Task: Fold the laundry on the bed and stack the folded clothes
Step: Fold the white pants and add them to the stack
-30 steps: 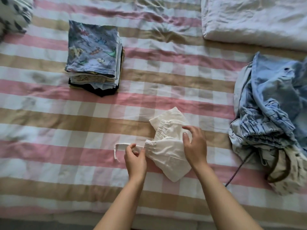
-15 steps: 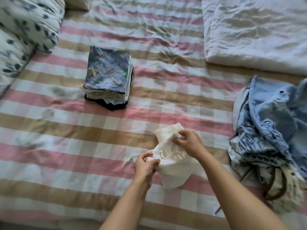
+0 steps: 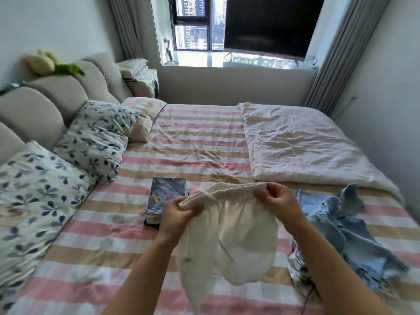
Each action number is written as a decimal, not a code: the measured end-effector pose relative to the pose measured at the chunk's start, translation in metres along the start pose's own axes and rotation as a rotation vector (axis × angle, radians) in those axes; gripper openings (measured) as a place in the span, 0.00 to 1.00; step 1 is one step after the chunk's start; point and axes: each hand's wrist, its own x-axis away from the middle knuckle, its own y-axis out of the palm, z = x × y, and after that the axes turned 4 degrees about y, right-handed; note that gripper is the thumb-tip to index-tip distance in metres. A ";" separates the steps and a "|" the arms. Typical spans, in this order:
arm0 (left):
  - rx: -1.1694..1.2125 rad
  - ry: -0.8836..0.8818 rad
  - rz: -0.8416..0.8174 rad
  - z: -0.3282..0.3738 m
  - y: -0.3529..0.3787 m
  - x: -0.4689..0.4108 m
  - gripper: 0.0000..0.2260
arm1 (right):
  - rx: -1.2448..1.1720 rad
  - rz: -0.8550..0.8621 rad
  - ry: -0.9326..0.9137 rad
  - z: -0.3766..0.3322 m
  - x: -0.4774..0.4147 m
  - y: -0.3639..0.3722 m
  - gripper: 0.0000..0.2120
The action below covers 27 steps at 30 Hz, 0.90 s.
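Now both hands, left (image 3: 179, 212) and right (image 3: 278, 197), pinch one white garment (image 3: 229, 242) by its waistband (lifted off the bed (image 3: 193, 142)), beside one folded stack (image 3: 167, 201) and one blue heap (image 3: 341, 228).

I see a wide bed (image 3: 195, 142) covered by a pink, tan and white checked sheet. On it lie a stack of folded clothes topped by a blue printed piece (image 3: 167, 198), a rumpled heap of pale blue garments (image 3: 341, 226) at right, a white crumpled duvet (image 3: 302, 142) beyond, and leaf-print pillows (image 3: 95, 137) along the left.
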 end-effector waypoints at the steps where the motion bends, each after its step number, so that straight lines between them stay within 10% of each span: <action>1: -0.020 0.038 -0.016 0.014 -0.003 -0.001 0.08 | -0.004 0.010 -0.009 -0.009 0.001 -0.001 0.03; 27: -0.115 0.233 -0.414 0.086 0.026 -0.005 0.10 | 0.045 -0.068 0.137 -0.004 0.040 -0.045 0.11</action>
